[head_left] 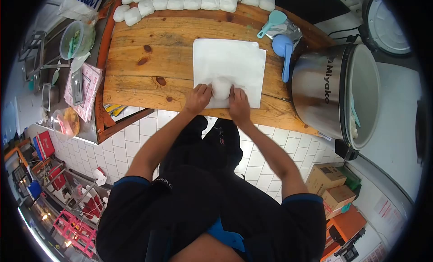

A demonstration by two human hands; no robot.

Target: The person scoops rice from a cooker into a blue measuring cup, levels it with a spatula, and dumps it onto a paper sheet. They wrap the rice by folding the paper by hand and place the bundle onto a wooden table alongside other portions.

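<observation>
A rounded white mound (221, 88), which looks like moulded rice, rests near the close edge of a white paper sheet (230, 59). My left hand (199, 98) lies at the mound's left side, fingers curled in on the paper. On the opposite side, my right hand (239, 104) has its fingers bent and pressed together, also at the paper. The fingertips of both hands are partly hidden against the mound. The sheet lies on a wooden table (131, 77).
Several white wrapped bundles (192, 1) line the far edge. A green scoop (273, 21) and blue scoop (283, 48) lie at right, near a large Miyako rice cooker (315, 82) with its lid up. At left are a plastic tub (77, 39) and pink-printed papers (90, 93).
</observation>
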